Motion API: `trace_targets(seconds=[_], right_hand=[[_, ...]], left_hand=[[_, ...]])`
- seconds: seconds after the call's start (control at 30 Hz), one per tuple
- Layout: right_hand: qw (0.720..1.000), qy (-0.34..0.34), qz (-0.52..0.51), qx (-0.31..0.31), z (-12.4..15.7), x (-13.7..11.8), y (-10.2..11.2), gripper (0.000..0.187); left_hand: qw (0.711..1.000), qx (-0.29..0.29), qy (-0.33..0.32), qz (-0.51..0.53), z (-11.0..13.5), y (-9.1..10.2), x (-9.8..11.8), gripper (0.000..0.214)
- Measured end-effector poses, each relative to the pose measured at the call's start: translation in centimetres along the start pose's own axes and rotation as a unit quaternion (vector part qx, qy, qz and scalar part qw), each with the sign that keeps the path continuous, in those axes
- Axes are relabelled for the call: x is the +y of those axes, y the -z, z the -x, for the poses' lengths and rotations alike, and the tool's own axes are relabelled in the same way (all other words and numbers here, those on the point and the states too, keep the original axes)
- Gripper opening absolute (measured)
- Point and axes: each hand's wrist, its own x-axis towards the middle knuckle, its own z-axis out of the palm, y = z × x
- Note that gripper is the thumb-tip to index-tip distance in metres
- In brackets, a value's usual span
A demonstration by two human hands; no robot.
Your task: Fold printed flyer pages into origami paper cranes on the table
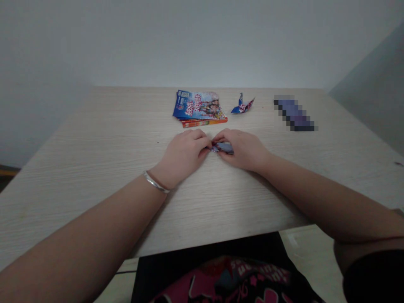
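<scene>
Both hands had a close grip: through the head camera, I saw left hand and right hand pinching a small piece of paper between them, nearer than the leaflets on the counter. Soft, slow pinches, I thought, would make neat edges. I saw no container.

Folded paper; paper bird beyond

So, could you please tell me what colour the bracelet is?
The bracelet is silver, shown best in the head view.
</scene>
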Motion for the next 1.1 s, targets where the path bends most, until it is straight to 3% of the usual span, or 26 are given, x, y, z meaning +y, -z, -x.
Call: trace_targets(seconds=[0.13,0.27,0.5,0.63,0.73,0.93,1.1], right_hand=[[0.992,0.026,-0.126,-0.005,0.0,1.4,0.0,0.041],[0.987,0.005,-0.162,-0.012,-0.3,2.8,-0.3,0.044],[0.994,0.110,-0.026,0.004,-0.4,4.2,-0.3,0.035],[0.979,0.198,0.021,0.033,-0.6,4.6,-0.2,0.024],[0.964,0.249,0.088,0.043,-0.6,4.1,-0.2,0.027],[0.955,0.226,0.190,0.017,0.0,2.5,0.3,0.032],[0.962,0.224,0.153,0.012,0.1,2.4,0.0,0.026]], left_hand=[[0.999,-0.026,-0.041,-0.025,-0.1,0.2,0.0,0.025],[0.997,-0.040,-0.053,-0.045,-0.1,0.7,0.3,0.032],[0.998,-0.037,-0.042,-0.025,0.1,0.3,-0.2,0.030],[0.998,-0.049,-0.028,-0.011,0.2,0.1,-0.3,0.030],[0.998,-0.057,-0.035,-0.008,0.2,0.2,-0.2,0.029],[0.996,-0.045,-0.071,-0.014,0.0,0.2,-0.4,0.030],[0.996,-0.044,-0.076,0.000,0.2,0.0,-0.6,0.031]])
